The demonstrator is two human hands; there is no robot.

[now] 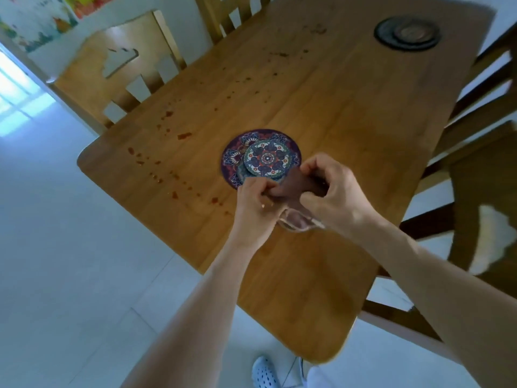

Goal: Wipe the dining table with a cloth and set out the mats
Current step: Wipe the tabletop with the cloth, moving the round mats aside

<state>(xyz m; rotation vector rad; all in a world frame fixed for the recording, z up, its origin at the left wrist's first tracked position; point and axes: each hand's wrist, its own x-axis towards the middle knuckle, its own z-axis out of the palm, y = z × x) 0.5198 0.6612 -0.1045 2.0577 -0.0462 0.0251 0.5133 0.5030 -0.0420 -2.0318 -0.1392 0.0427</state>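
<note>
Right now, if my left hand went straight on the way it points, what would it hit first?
Probably the stack of round patterned mats, lying just beyond your left hand, which grips the brown cloth with the right hand. Height is unclear from this view, so it might pass above the stack.

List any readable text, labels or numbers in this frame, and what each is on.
None can be read.
Wall poster: colourful print, too blurred to tell any lettering.
Patterned mats: ornament only, no words.
Dark round disc: no lettering shows.
Cloth: no label shows.
</note>
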